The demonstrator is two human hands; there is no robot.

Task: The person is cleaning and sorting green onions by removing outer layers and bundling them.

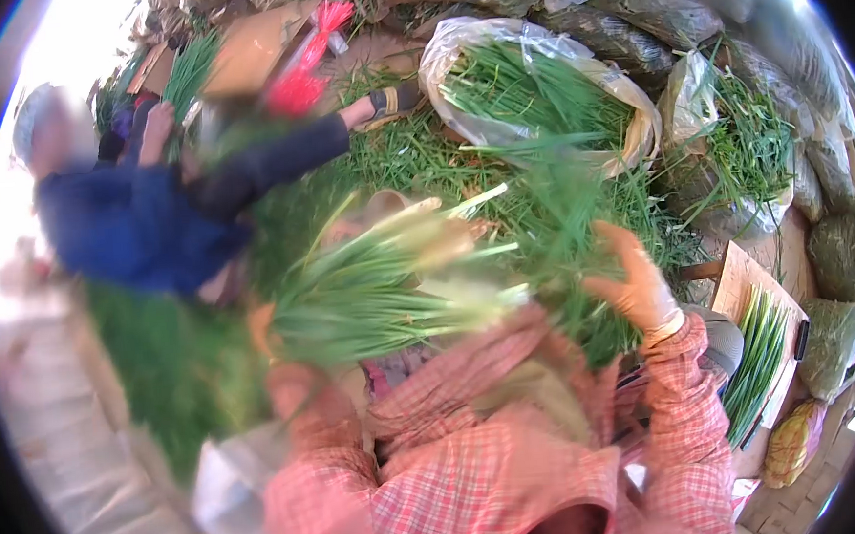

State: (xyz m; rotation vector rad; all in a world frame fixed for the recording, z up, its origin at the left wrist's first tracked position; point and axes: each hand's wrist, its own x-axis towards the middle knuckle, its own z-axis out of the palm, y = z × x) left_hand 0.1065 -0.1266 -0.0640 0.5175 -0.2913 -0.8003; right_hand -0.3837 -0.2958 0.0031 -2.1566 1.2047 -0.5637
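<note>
My left hand [261,334], in an orange glove, is closed around the leafy end of a bunch of long green chives [381,314]. Motion blurs this hand, and the leaves partly cover it. The bunch stretches across my lap, pale stalk ends toward the right. My right hand [636,284], gloved in orange too, is raised on the right with thumb and fingers apart. Right beside its fingers is a blurred clump of loose green leaves [566,210].
Loose leaves [382,157] cover the ground. An open plastic bag of greens [649,131] stands ahead, with filled bags [619,35] stacked behind. On the right, chives [761,354] lie on a board [734,273]. Another person [141,226] in dark blue sits at left, near pink ties [299,79].
</note>
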